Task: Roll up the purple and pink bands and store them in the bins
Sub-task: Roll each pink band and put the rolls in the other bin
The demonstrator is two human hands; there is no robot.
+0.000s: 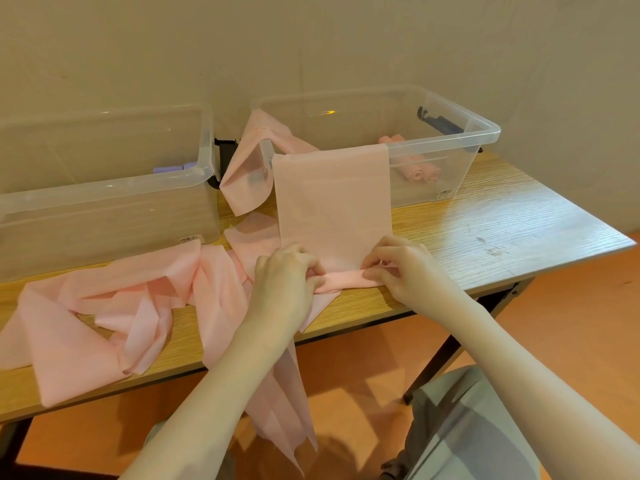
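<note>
At the counter's (485,216) near edge, the left hand (287,271) and right hand (398,268) each pinched an end of the pink band's (334,202) started roll, lying left-right; its unrolled length ran away into the right bin (485,133).

The wooden table (502,216) spans the frame from lower left to right. Two clear plastic bins rest on it: the left bin (104,216) at the left edge, the right bin (450,143) at centre right. Loose pink bands (114,306) lie crumpled on the tabletop at lower left, overhanging its near edge.
</note>
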